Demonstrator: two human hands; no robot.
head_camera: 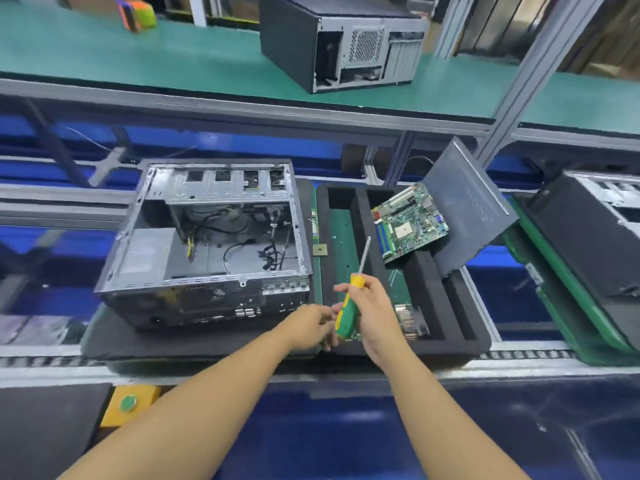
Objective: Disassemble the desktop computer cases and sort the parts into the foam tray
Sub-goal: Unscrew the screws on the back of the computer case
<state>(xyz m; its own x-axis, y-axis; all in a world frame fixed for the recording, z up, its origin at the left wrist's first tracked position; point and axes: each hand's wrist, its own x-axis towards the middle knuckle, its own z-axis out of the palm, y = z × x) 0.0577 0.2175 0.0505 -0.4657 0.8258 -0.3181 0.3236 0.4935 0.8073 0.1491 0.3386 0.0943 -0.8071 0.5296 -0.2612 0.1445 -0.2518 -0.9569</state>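
While the right hand [375, 310] clasps the screwdriver [347, 311] above the foam tray [450, 351], left hand [308, 325] grip unclear

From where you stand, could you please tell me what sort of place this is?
Most likely a factory disassembly line: an opened computer case sits beside a foam tray holding a motherboard, and a second case waits on the green-matted shelf above.
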